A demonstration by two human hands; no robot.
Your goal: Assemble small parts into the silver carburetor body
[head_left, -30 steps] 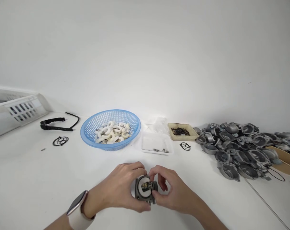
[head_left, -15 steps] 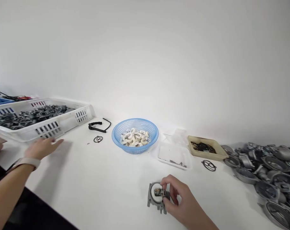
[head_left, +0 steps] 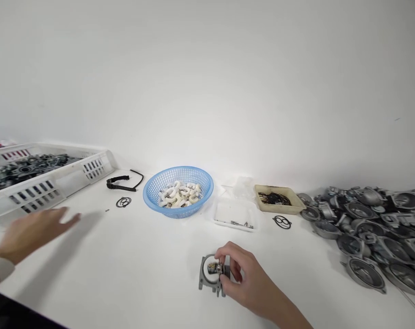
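Note:
My right hand (head_left: 243, 276) pinches a grey metal carburetor body (head_left: 207, 275) between thumb and fingers, low in the middle of the view. Its round opening faces up, with small brass parts inside; my fingers cover its right side. My left hand (head_left: 38, 230) is open and slightly blurred, over the table at the left. Its fingers are apart and nothing is in them. Nearest to it is a white slotted crate (head_left: 70, 176) holding many grey metal parts.
Along the wall stand a blue basket (head_left: 148, 199) of white C-shaped floats, a white tray (head_left: 224, 205) with small pins and a cream tray (head_left: 279, 209) of black rings. Black gaskets (head_left: 281, 222) and a watch (head_left: 121, 186) lie nearby. Metal bowls (head_left: 365, 274) pile up at right.
The view has turned to the right, so things sit further left. My left hand stays open near the crate. My right hand keeps hold of the carburetor body.

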